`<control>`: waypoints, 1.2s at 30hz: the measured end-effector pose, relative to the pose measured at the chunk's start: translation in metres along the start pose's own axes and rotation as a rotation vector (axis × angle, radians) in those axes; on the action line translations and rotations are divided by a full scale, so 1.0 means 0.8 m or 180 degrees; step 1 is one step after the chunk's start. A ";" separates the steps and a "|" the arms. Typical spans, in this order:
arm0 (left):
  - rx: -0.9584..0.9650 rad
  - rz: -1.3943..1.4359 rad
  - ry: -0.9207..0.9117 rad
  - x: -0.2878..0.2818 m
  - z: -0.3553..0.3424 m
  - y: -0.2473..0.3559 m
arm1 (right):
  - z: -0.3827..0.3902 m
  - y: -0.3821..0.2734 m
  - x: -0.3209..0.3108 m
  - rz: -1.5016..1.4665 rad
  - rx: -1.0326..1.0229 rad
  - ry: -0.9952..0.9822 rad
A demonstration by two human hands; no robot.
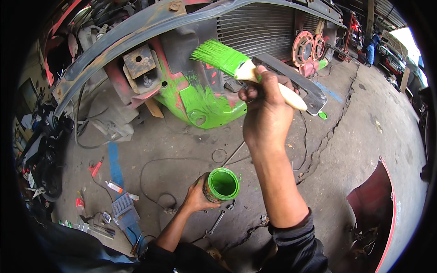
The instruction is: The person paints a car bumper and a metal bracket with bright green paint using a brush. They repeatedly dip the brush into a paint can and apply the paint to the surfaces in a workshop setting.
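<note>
In the head view my right hand grips the pale handle of a paintbrush, its wide bristles coated green and raised in front of the vehicle's front end. My left hand holds an open can of green paint low at centre, above the floor. Behind the brush, a lower body panel is streaked green over pink and dark areas, beside a rusty bracket. A long dark bumper beam arches above it.
Tools, cables and a plastic organiser lie on the cracked concrete floor. A dark red panel is at lower right, a motorcycle at left. Round horns sit right of the grille. A person in blue stands far right.
</note>
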State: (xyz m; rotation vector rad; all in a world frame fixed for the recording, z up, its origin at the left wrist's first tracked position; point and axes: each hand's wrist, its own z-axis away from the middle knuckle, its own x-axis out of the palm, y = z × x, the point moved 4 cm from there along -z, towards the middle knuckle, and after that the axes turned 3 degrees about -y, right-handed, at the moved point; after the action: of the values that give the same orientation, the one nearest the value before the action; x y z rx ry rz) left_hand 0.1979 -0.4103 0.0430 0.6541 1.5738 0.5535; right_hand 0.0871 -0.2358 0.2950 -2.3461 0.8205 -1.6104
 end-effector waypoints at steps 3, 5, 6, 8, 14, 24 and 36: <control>-0.0039 0.0021 -0.0036 0.004 -0.005 0.001 | 0.016 0.033 -0.004 0.0756 -0.0123 0.0063; 0.0052 0.0080 0.0001 0.002 -0.002 0.000 | 0.028 0.042 -0.006 0.1129 -0.0044 0.0006; 0.0105 0.0111 0.0017 0.001 -0.002 0.001 | 0.032 0.038 -0.012 0.1272 -0.0074 0.0064; 0.0049 0.0035 0.0035 -0.001 0.003 0.002 | 0.033 0.032 -0.020 0.1721 -0.0334 -0.0175; 0.0027 0.0148 -0.0003 0.000 0.007 -0.004 | 0.040 -0.049 0.003 0.3068 -0.1030 -0.1086; 0.0148 0.0043 0.0130 -0.005 0.007 -0.003 | 0.024 -0.017 0.020 0.3739 -0.4415 -0.3377; 0.0103 0.0040 0.0021 -0.001 0.008 -0.005 | 0.035 -0.048 0.014 0.3805 -0.3786 -0.3272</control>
State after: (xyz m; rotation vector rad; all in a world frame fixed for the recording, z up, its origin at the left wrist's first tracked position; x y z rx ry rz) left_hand 0.2042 -0.4139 0.0398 0.6877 1.5887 0.5409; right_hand 0.1281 -0.2142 0.3100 -1.7568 2.3921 0.6974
